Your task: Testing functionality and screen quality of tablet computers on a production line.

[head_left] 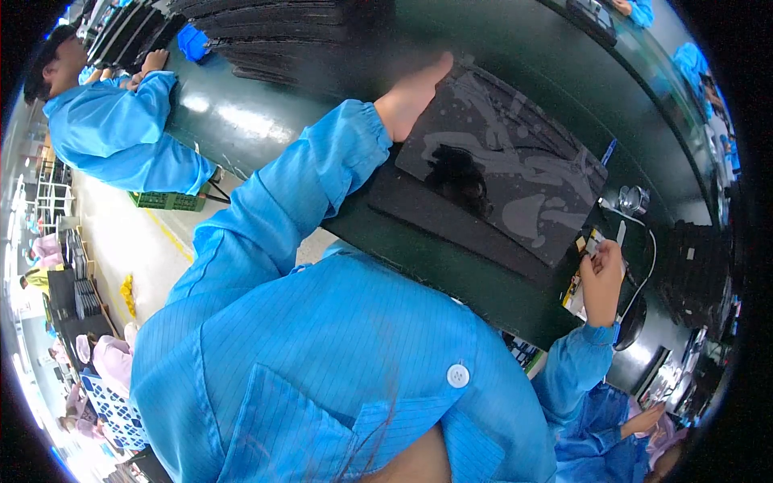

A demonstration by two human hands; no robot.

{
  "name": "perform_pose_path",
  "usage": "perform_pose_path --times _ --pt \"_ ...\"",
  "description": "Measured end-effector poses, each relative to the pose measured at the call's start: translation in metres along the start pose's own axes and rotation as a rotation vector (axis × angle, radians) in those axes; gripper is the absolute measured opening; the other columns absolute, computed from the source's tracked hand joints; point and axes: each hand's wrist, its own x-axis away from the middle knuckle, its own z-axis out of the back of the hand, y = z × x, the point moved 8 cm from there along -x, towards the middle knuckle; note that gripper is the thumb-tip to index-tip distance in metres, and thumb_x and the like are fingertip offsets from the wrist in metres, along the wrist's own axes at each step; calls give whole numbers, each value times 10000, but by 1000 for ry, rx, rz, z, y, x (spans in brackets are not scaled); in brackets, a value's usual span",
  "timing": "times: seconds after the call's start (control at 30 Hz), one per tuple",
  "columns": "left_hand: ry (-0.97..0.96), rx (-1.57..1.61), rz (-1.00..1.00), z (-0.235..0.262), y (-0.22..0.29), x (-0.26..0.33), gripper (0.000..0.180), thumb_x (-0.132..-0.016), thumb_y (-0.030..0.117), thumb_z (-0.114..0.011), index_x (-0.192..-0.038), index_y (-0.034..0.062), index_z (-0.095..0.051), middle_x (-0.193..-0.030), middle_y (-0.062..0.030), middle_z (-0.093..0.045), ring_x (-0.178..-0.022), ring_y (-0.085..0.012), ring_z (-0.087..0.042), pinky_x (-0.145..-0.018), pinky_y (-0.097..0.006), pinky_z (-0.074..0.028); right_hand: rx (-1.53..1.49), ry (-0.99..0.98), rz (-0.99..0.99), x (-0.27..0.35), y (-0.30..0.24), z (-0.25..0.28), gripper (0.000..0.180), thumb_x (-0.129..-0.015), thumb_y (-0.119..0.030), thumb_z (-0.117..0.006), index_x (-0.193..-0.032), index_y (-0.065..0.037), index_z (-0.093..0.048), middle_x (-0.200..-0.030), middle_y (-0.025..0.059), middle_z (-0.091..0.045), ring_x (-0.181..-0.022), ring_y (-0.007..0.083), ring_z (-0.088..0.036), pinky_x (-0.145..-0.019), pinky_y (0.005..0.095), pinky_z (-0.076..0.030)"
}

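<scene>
Left hand [411,92] steadies large glossy black rectangular panel [503,173] on dark green surface [266,121]; right hand [602,278] works at its near-right corner.
Left fingers flat and open on the panel's far-left edge, gripping nothing; right fingers pinched on small yellow tab [581,243]. Likely a corner peel or stick step; next needs a steady panel.

A co-worker's blue sleeve [113,133] rests by stacked black trays [266,32] on the dark green table [241,121].
</scene>
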Motion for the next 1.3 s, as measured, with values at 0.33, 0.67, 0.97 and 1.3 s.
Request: perform_pose_path --times 0.33,0.67,0.97,1.3 --pt "-203 -99 -106 -45 29 52 320 -842 294 -548 -1033 38 -554 -980 -99 -610 -843 -203 -591 -786 -336 -467 372 121 -27 3 -18 8 323 -714 -107 -574 -985 -18 -421 -724 129 -535 -672 169 -533 -596 311 -410" --pt "-1073 -859 -1536 -131 62 236 159 -815 80 -541 -949 9 -588 -985 -207 -571 -831 -313 -577 -704 -406 -494 -958 -85 -199 18 -81 0 495 -903 -328 -338 -1336 -91 -300 -900 93 -573 -677 119 -552 -599 223 -451" --pt "-613 -1674 -1499 -78 41 187 296 -746 113 -550 -1041 101 -573 -1066 -112 -544 -1038 -288 -510 -884 -408 -423 -769 -78 -138 -12 -41 -31 563 -822 -63 -499 -1336 -78 -271 -890 95 -592 -782 159 -561 -743 268 -449" --pt "-701 -1538 -1213 -120 16 179 159 -740 109 -528 -885 48 -553 -925 -123 -527 -953 -281 -517 -861 -397 -427 634 249 653 -106 -63 19 315 -762 12 -488 -1069 -51 -518 -989 160 -564 -898 322 -541 -778 365 -447"
